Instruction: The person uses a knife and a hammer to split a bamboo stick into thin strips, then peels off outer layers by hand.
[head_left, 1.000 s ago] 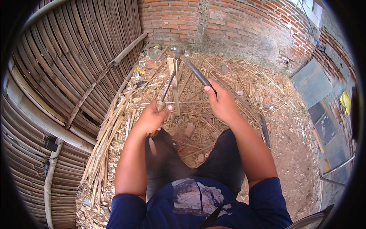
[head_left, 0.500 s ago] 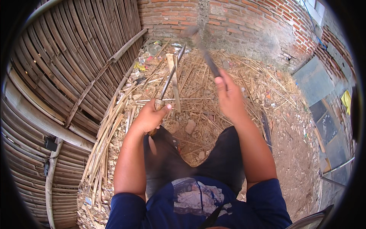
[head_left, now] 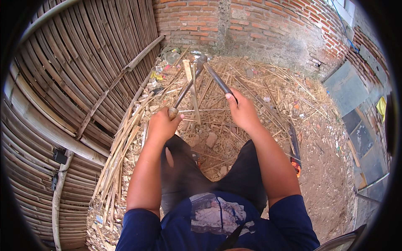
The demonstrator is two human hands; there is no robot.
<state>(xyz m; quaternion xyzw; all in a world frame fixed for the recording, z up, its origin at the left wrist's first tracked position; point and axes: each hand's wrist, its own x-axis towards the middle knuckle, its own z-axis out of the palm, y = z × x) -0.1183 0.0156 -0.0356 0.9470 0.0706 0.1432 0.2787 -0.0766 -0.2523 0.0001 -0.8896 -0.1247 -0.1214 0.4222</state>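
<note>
My left hand [head_left: 161, 125] is wrapped round the wooden handle of a long knife [head_left: 183, 94], whose dark blade slants away from me to the upper right. The blade crosses an upright pale bamboo piece [head_left: 195, 104], and seems to sit in a split near its top. In my right hand [head_left: 243, 109] is the dark handle of a hammer [head_left: 219, 80]. Its rounded head lies at the far end of the blade, apparently touching it. Both hands are closed, held above and beyond my knees.
Split bamboo strips [head_left: 119, 161] lie in a pile along the bamboo slat wall [head_left: 92, 54] on the left. Straw and chips cover the ground. A brick wall [head_left: 188, 21] closes the far side. To the right lies a saw [head_left: 296, 166] with an orange-red handle; grey panels [head_left: 346, 88] lean beyond.
The hammer has swung down and left from its raised position onto the blade's far end. The knife's handle end has risen slightly, with my left hand still round it.
</note>
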